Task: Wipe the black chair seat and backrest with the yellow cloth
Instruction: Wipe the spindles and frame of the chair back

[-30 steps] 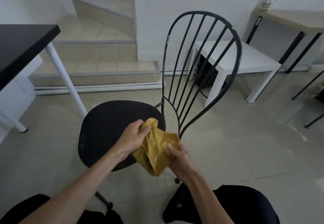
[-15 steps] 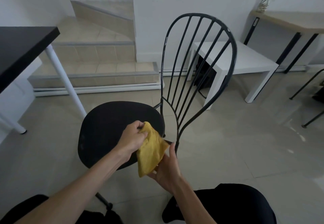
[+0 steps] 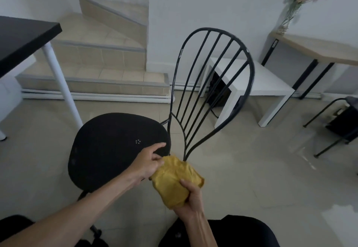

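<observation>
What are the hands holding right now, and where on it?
The cloth: right hand grips its bunched lower end, left hand pinches its top edge.

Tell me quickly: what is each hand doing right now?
Left hand: closed, pinching the yellow cloth.
Right hand: closed, gripping the same cloth.

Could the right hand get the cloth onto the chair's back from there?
Probably yes. The right hand grips the cloth right beside the foot of the backrest, with nothing between; the left hand pinches the cloth's other end.
</observation>
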